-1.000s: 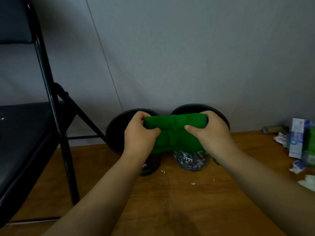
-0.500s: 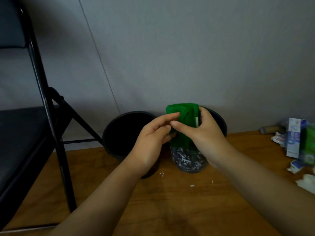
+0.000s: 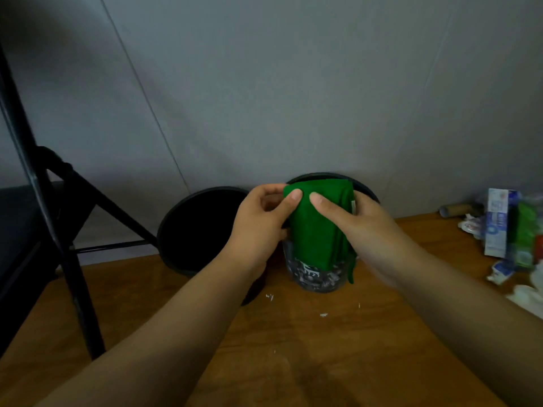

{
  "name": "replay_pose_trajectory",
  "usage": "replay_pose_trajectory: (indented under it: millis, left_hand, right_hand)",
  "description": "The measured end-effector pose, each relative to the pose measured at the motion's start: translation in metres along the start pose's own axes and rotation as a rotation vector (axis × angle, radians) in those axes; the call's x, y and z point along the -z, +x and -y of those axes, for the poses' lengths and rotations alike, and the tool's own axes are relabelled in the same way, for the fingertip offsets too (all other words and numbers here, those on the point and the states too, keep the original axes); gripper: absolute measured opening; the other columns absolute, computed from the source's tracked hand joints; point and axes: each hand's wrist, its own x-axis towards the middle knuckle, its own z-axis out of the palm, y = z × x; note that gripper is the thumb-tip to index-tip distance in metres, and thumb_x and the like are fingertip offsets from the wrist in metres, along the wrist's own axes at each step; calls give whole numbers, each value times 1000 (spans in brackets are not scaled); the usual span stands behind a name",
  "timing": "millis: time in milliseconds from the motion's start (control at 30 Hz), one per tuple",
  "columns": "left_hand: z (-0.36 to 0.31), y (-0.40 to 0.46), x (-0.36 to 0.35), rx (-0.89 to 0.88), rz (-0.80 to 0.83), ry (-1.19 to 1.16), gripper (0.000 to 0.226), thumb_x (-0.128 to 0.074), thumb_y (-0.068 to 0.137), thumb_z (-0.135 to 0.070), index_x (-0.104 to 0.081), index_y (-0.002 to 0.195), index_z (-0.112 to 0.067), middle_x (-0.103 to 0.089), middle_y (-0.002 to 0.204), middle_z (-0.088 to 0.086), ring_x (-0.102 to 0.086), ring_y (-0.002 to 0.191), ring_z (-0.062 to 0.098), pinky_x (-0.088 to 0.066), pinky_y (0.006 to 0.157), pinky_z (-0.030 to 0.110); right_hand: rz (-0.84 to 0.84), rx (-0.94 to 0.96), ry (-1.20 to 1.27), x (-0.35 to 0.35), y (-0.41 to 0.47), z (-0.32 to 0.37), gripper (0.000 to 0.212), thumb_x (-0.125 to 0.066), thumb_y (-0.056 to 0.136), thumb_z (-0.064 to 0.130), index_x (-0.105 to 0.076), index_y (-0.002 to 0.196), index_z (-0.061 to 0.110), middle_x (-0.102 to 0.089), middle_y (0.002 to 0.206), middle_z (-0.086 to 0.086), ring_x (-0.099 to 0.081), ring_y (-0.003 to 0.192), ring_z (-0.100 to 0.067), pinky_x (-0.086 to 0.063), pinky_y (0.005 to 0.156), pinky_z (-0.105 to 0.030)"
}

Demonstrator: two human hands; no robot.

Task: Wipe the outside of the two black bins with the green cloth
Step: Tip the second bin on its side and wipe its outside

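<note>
You are holding the green cloth with both hands. Your left hand is pinching its upper left corner, thumb on the front and fingers curled behind. Your right hand is gripping the right edge, with the thumb lying across the front and the fingers wrapped round the back. The cloth is folded into a tall narrow strip and is hanging in front of the right bin, covering the upper part of its near side; whether it is touching the bin's wall is not clear. The left bin is standing just beside it, its dark mouth facing you. Both bins are sitting on the wooden bench against the grey wall. A black folding chair is standing at the left. At the right edge, boxes and wrappers are lying in a blurred heap on the bench, and a few white scraps are lying in front of the bins.
</note>
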Motion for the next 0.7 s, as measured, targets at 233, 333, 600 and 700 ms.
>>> replay_pose_trajectory:
  millis: [233, 333, 600, 700]
  left_hand:
    - [8, 32, -39, 116, 92, -142, 18, -66, 93, -26, -57, 94, -11, -71, 102, 11, -72, 93, 22, -59, 67, 31]
    - [21, 37, -57, 154, 109, -153, 18, -65, 93, -28, -61, 85, -13, -73, 88, 7, -72, 81, 18, -58, 64, 30]
    - [42, 65, -77, 124, 318, 409, 35, -45, 102, -43, -67, 108, -16, -70, 101, 1, -66, 100, 18, -52, 89, 34]
    - [76, 69, -89, -81, 506, 1130, 52, -43, 99, -55, -54, 130, -14, -64, 116, 6, -62, 107, 24, -51, 89, 39]
  right_hand:
    - [-144, 129, -130, 28, 8, 3, 48, -68, 70, 57, -59, 109, 31, -71, 102, 11, -69, 92, -3, -57, 78, -27]
    - [-136, 147, -246, 36, 7, -4, 39, -64, 75, 55, -45, 102, 34, -63, 105, 11, -64, 93, 1, -55, 81, -25]
    - [-425, -50, 118, 101, -5, -17, 51, -76, 66, 43, -63, 112, 24, -72, 106, 4, -70, 96, -13, -56, 84, -34]
    - [-545, -165, 216, 129, -11, -26, 68, -78, 64, 43, -60, 123, 16, -70, 113, -3, -69, 98, -18, -54, 91, -40]
